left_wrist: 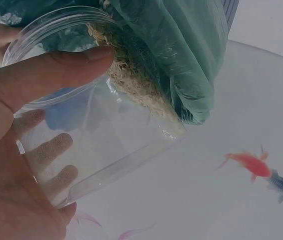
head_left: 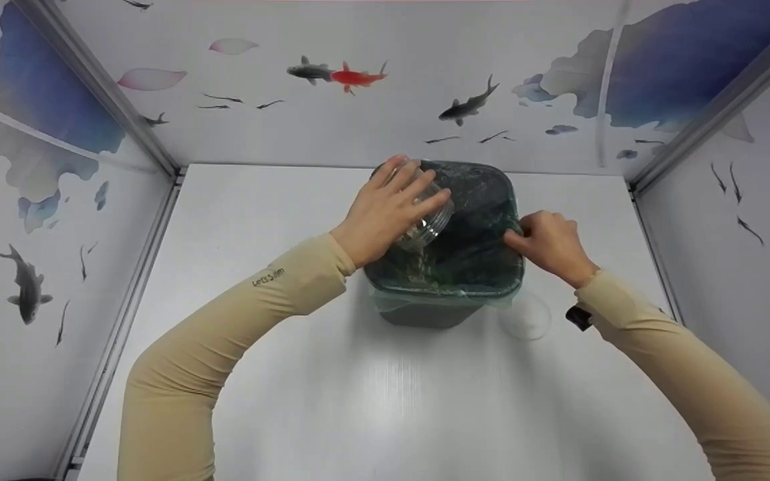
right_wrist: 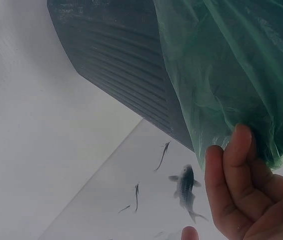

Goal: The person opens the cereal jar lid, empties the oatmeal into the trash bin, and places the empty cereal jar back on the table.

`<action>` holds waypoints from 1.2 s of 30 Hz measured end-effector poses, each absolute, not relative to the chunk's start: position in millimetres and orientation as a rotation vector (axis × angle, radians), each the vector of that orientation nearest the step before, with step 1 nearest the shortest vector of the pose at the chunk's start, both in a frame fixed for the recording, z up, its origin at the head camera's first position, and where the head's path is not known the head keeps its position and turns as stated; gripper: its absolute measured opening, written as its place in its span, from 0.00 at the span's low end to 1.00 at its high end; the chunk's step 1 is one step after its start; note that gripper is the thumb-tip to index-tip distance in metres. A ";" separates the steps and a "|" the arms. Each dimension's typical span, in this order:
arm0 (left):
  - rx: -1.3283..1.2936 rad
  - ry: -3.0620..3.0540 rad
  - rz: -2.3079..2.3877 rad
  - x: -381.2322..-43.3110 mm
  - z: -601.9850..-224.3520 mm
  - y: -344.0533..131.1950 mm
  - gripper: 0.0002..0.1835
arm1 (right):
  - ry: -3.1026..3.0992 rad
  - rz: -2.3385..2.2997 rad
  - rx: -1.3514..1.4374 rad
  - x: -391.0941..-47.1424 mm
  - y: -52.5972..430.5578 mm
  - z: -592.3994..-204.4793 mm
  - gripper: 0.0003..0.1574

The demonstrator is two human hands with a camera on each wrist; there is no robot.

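over the bin (head_left: 428, 316), my left hand (head_left: 390, 215) grips the jar (left_wrist: 106, 140) — best tipped slowly — my right hand (head_left: 549, 246) pinching the liner (right_wrist: 206, 65).

White tabletop (head_left: 385, 414), pale back wall (head_left: 371, 133), painted red fish (head_left: 357, 77), pink petal (head_left: 151, 79), metal post (head_left: 99, 83)

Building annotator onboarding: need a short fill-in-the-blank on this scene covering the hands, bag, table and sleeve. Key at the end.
1. The left hand, not the ____ one, holds the clear jar.
2. The bag held by the right hand is coloured ____.
3. The table under the bin is coloured ____.
4. The sleeve with printed lettering covers the ____ arm.

Missing words: right; green; white; left
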State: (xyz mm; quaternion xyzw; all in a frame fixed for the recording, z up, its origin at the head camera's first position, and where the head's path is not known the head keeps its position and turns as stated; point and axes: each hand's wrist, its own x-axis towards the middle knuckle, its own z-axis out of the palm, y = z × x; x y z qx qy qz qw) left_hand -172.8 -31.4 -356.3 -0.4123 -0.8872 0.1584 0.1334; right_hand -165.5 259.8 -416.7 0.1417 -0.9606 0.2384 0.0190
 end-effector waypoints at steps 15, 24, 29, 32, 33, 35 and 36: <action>-1.222 -2.546 0.410 -172.8 -353.5 -28.6 0.39 | -3.029 0.726 0.399 -164.1 258.8 -415.4 0.24; -1.227 -2.542 0.409 -175.2 -352.1 -31.1 0.41 | -3.018 0.749 0.402 -164.6 259.2 -415.7 0.24; -1.250 -2.557 0.421 -176.2 -348.5 -29.9 0.41 | -3.021 0.750 0.400 -164.6 259.2 -414.7 0.24; -1.254 -2.578 0.441 -177.0 -344.3 -28.9 0.44 | -3.022 0.745 0.400 -164.7 259.0 -414.8 0.24; -1.255 -2.587 0.447 -177.4 -342.8 -28.6 0.44 | -3.022 0.746 0.402 -164.7 259.0 -414.5 0.25; -1.254 -2.609 0.471 -177.7 -338.8 -27.7 0.44 | -3.019 0.746 0.409 -164.7 259.0 -414.7 0.25; -1.254 -2.617 0.481 -178.0 -336.6 -27.2 0.44 | -3.016 0.746 0.412 -164.8 259.1 -415.3 0.25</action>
